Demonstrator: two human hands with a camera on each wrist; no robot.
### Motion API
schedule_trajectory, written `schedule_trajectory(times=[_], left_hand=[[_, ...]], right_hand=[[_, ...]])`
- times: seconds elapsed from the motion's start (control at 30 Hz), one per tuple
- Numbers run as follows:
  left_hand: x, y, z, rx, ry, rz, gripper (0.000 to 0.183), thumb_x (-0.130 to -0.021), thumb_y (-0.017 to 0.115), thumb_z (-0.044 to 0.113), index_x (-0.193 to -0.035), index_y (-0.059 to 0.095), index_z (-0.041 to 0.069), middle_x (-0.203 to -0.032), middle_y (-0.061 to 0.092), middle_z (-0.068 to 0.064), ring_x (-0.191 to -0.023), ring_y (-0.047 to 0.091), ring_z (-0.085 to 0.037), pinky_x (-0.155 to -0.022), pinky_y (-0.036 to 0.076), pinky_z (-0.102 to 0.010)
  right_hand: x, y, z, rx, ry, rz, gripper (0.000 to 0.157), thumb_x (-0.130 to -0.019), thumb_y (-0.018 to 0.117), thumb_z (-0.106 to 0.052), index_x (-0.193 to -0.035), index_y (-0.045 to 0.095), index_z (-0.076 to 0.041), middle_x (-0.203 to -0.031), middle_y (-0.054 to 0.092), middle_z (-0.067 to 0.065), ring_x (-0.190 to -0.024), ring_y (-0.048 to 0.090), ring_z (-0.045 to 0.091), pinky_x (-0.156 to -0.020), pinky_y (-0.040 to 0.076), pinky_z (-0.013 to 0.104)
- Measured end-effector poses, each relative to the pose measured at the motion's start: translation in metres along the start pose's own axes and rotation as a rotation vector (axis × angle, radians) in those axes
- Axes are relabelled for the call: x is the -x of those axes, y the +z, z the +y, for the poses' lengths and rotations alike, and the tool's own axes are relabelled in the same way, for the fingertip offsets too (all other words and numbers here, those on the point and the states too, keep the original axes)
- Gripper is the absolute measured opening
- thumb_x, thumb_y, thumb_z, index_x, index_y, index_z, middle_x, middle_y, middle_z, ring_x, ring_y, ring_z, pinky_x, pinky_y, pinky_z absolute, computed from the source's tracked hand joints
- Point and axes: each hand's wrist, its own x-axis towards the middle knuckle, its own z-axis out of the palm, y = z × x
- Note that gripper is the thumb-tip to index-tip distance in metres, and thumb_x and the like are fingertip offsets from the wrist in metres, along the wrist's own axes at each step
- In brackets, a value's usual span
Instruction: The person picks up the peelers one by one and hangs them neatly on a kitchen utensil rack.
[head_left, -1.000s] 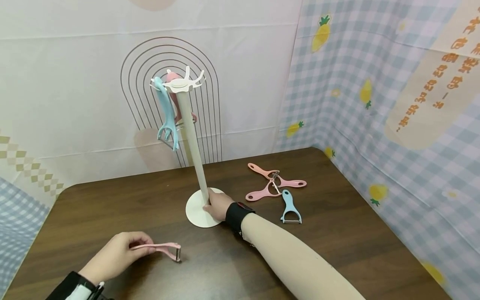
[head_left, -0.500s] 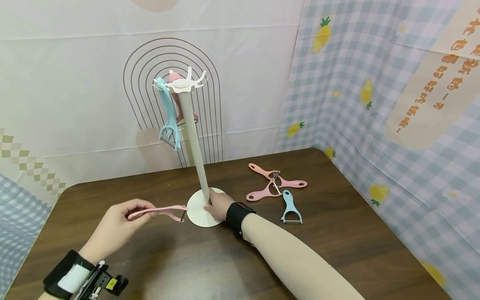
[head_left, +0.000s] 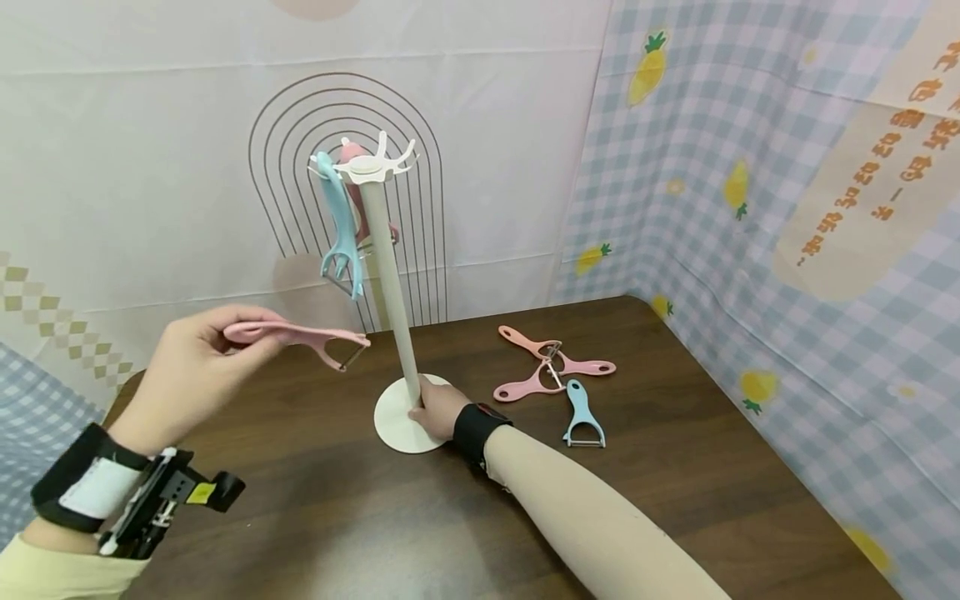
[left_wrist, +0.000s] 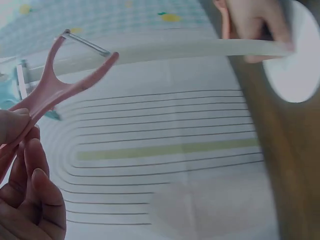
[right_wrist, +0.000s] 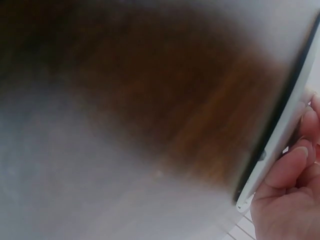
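My left hand (head_left: pixel 197 367) pinches a pink peeler (head_left: pixel 322 337) by its handle, raised above the table to the left of a white stand (head_left: pixel 390 283). In the left wrist view, the forked head of the peeler and its metal blade point away from the fingers. My right hand (head_left: pixel 438 408) grips the stand low on its pole, just above the round base (head_left: pixel 397 425); its far fingers are hidden in the head view. From the hooks at the stand's top hang a blue peeler (head_left: pixel 341 225) and, partly behind the pole, a pink peeler (head_left: pixel 354 200).
Right of the stand, several peelers lie on the brown table (head_left: pixel 675 492): an orange one (head_left: pixel 525 340), two pink ones with heads close together, and a blue peeler (head_left: pixel 581 412). Printed cloth hangs behind and along the right side.
My left hand has risen from near the tabletop with the pink peeler, to about the level of the table's far edge. The right hand stays at the stand's foot.
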Motion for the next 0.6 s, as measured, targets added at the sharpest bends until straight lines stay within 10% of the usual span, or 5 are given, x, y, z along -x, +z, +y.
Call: schedule_trajectory(times=[0.6], left_hand=[[-0.032, -0.015, 0.052, 0.096, 0.052, 0.116, 0.017, -0.083, 0.078, 0.01, -0.099, 0.075, 0.013, -0.086, 0.068, 0.003, -0.063, 0.046, -0.01, -0.056, 0.036, -0.017]], right_hand=[[0.008, -0.009, -0.006, -0.023, -0.001, -0.003, 0.049, -0.095, 0.064, -0.023, -0.137, 0.044, -0.007, -0.118, 0.064, 0.011, -0.106, 0.061, 0.019, -0.089, 0.045, 0.03]])
